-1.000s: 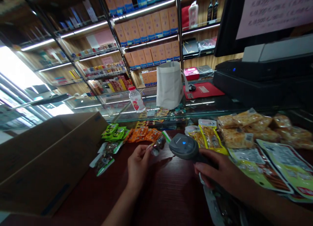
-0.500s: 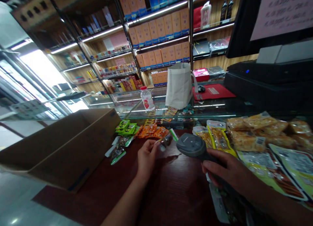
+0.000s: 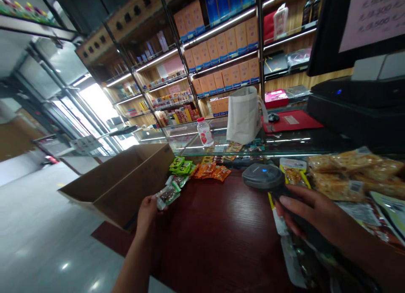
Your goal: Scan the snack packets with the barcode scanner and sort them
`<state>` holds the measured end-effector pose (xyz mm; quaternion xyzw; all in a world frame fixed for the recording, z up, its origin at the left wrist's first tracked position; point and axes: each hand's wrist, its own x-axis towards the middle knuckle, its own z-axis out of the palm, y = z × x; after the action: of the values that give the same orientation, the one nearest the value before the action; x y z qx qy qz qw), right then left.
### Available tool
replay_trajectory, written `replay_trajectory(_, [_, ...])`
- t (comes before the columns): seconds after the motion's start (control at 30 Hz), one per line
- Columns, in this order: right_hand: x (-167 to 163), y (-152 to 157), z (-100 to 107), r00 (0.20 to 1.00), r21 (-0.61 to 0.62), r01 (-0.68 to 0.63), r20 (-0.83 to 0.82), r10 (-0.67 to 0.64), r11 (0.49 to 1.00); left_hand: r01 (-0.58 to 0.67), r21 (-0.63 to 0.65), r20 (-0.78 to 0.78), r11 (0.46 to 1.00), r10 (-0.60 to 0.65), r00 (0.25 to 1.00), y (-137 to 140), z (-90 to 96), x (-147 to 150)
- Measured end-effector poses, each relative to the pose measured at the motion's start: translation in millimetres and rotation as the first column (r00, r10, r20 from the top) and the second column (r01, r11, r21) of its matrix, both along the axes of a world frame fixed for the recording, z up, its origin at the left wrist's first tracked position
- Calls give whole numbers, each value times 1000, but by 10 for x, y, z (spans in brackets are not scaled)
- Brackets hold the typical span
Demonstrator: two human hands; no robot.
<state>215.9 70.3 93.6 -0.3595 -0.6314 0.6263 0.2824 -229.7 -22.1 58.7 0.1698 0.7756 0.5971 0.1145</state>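
My right hand [image 3: 311, 212] is wrapped round the handle of a grey barcode scanner [image 3: 262, 177], its head pointing left above the dark red table. A blue light glows on top of the scanner. At the left, my left hand [image 3: 148, 212] has its fingers closed at the near end of a small clear snack packet [image 3: 169, 194] with dark contents. Behind that packet lie another clear packet [image 3: 179, 181], several green packets [image 3: 182, 165] and several orange packets [image 3: 209, 170]. Under my right forearm, more clear packs [image 3: 292, 259] are partly hidden.
An open cardboard box [image 3: 126, 187] stands left of the packets. Bagged pastries [image 3: 341, 174] and yellow-edged packs [image 3: 294, 172] lie at the right. On the glass counter behind are a red-capped bottle [image 3: 205, 132], a white bag [image 3: 242, 118] and a red mat [image 3: 294, 120].
My left hand has moved left and nearer, bringing its packet down beside the other clear packets by the box. The scanner stays in my right hand, now with a blue light showing. The view has turned left.
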Motion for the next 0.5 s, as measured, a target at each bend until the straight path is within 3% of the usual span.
replay_trajectory(0.2, [-48, -45, 22, 997, 3, 36, -68, -36, 999, -40, -13, 65, 999, 41, 997, -121, 38, -199])
replay_trajectory(0.5, [-39, -7, -43, 999, 14, 14, -52, -13, 1000, -83, 226, 203, 971, 37, 978, -4, -148, -139])
